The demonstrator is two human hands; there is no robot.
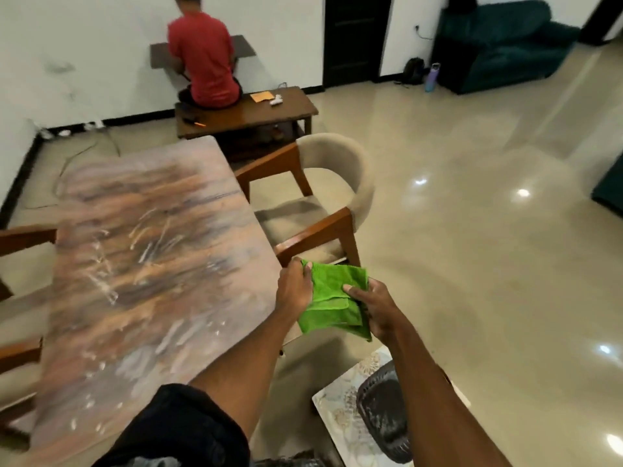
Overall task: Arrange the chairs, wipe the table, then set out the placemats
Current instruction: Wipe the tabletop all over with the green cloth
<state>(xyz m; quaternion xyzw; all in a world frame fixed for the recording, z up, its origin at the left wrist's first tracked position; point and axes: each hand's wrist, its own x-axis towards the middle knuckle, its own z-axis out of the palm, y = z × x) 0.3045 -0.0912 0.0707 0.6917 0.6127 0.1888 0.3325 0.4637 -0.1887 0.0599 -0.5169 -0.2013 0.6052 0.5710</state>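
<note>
A folded green cloth hangs between both hands, just past the right edge of the marbled brown table. My left hand grips the cloth's left side. My right hand pinches its right side, thumb on top. A beige chair with a wooden frame stands at the table's right side, angled outward. Wooden arms of other chairs show at the table's left edge. Floral placemats lie low at the bottom right with a dark woven mat on top.
A person in a red shirt sits on a low wooden bench table by the far wall. A dark green sofa, a bag and a purple bottle stand at the back right. Glossy tiled floor spreads to the right.
</note>
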